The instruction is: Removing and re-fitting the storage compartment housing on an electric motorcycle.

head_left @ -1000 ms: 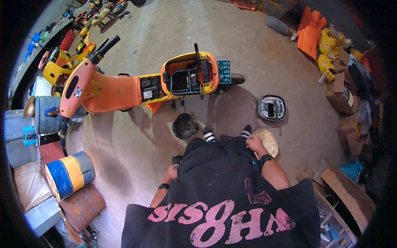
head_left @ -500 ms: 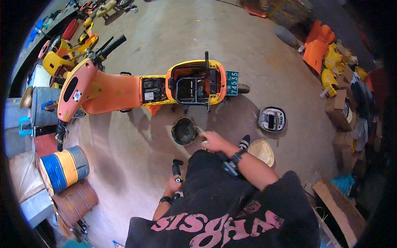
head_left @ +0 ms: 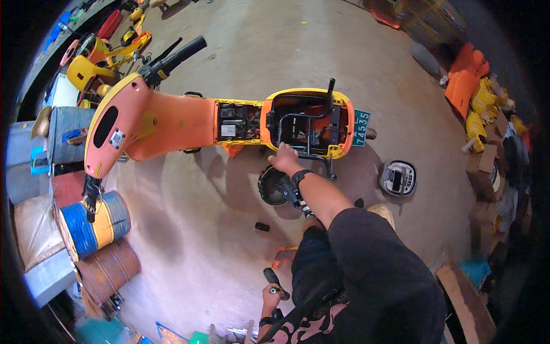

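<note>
My right hand (head_left: 284,159) reaches to the near edge of the scooter's open seat compartment (head_left: 309,126), fingers curled; what they hold, if anything, I cannot make out. The orange and yellow scooter (head_left: 166,120) stands side-on before me, its middle bay (head_left: 235,129) uncovered, showing electrical parts. Just beyond my wrist lies a dark round basin (head_left: 269,195), partly hidden by my arm. My left hand (head_left: 270,299), low in the view, is closed round a black power tool (head_left: 270,275) with a metal socket.
Drums (head_left: 91,221) and scooter parts (head_left: 86,74) line the left. Orange and yellow panels (head_left: 464,80) and cardboard boxes (head_left: 484,163) are piled right. A pale lidded unit (head_left: 397,178), a small black block (head_left: 262,227) and an orange piece (head_left: 283,255) lie on the floor.
I have stepped and leaned toward the scooter. My right hand has risen from my thigh to the seat compartment's edge; my left hand has shifted right and down in view with the tool.
</note>
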### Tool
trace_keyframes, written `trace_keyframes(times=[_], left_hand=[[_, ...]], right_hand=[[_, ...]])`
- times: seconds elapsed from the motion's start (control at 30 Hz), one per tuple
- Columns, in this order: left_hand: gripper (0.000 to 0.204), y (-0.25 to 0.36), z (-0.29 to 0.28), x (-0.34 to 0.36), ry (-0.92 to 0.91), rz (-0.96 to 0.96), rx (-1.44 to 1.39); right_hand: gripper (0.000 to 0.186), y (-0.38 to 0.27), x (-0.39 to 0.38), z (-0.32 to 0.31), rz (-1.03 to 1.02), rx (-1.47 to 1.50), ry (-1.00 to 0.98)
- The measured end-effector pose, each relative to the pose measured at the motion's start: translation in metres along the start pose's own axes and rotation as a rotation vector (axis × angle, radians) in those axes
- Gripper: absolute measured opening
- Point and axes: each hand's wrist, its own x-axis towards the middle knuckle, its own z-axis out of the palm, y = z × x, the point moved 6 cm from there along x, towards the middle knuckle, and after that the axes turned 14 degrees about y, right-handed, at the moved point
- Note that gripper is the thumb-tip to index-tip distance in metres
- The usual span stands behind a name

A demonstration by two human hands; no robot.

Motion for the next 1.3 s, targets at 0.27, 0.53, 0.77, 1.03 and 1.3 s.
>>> trace_keyframes(times=[0.27,0.53,0.77,1.03,1.3], left_hand=[[0.013,-0.034,0.019,-0.016,-0.038,-0.127,0.022],[0.016,0.04,0.052,-0.011,-0.047,0.045,0.026],[0.021,0.098,0.104,0.01,0.056,0.395,0.194],[0.014,0.153,0.233,-0.07,0.014,0.245,0.015],[0.014,0.087,0.28,-0.097,0.125,0.201,-0.097]], right_hand=[[0.055,0.028,0.025,-0.003,0.165,0.3,-0.374],[0.051,0.07,-0.027,-0.073,0.049,0.264,-0.097],[0.028,0.108,-0.037,-0.159,0.079,0.725,-0.129],[0.029,0.173,-0.054,-0.25,-0.538,0.223,-0.212],[0.023,0.212,-0.056,-0.331,-1.041,-0.254,-0.462]])
